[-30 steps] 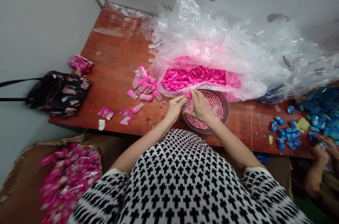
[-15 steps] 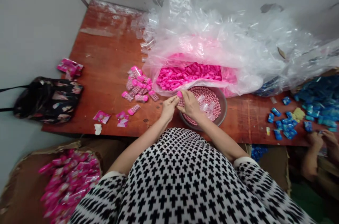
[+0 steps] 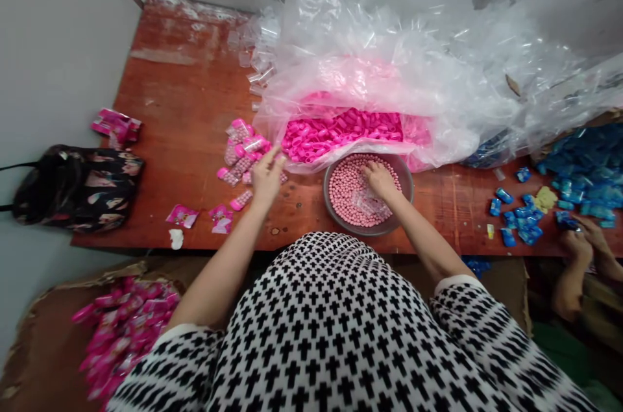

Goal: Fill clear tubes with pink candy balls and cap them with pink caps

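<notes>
My left hand is at the right edge of a pile of clear bottles with pink caps, filled with pink beads. Its fingers are apart and I see nothing held in them. My right hand reaches into a grey bowl of pink beads. Its fingers look loosely spread on the beads, with the tips partly hidden. Clear empty bottles lie on the beads just below that hand.
Behind the bowl an open plastic bag holds pink caps. Clear bottles lie at the back. Pink packets and a black bag are on the left. Another person's hands work beside blue pieces on the right.
My hands have come apart. The left has moved left to the pile and no longer holds the pink-capped bottle; the right has gone into the bowl. The view has shifted slightly.
</notes>
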The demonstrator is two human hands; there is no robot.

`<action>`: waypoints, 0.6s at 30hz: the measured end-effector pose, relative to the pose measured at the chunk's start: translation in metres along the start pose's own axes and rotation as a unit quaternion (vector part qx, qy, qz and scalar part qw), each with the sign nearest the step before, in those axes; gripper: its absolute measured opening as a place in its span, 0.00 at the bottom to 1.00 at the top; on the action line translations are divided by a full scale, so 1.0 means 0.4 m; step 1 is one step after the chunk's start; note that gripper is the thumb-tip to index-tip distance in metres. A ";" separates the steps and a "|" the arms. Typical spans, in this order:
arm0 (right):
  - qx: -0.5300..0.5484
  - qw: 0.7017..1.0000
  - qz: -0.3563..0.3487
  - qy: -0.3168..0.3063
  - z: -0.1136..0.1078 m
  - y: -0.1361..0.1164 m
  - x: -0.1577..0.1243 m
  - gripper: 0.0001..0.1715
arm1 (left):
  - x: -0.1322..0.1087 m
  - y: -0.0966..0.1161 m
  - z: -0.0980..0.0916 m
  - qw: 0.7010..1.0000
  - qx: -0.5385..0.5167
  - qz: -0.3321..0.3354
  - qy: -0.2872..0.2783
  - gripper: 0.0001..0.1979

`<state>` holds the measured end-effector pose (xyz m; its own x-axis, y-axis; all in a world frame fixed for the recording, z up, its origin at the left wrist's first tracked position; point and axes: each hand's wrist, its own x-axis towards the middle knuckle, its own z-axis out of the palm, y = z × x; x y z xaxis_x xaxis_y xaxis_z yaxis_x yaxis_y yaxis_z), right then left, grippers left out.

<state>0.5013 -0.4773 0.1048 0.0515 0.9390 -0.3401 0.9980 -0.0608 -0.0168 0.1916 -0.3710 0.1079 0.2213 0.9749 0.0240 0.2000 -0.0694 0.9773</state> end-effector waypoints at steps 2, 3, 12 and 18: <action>-0.033 0.997 -0.057 -0.029 0.008 0.006 0.002 0.20 | -0.056 0.017 0.075 0.999 -0.001 -0.048 -0.007 0.20; -0.046 0.996 -0.069 -0.043 0.010 0.009 0.003 0.19 | -0.084 0.025 0.111 0.997 -0.013 -0.067 -0.025 0.20; -0.019 0.997 -0.079 -0.017 0.000 0.039 0.035 0.16 | -0.189 0.051 0.219 0.982 -0.012 -0.112 -0.154 0.17; 0.092 0.983 -0.150 -0.048 0.048 -0.032 0.073 0.11 | -0.180 0.040 0.208 0.982 0.009 -0.112 -0.150 0.16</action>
<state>0.4892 -0.4555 0.0771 -0.2562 0.8886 -0.3804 0.9439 0.1451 -0.2967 0.2585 -0.4597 0.1044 0.4414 0.8596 -0.2573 0.2917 0.1338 0.9471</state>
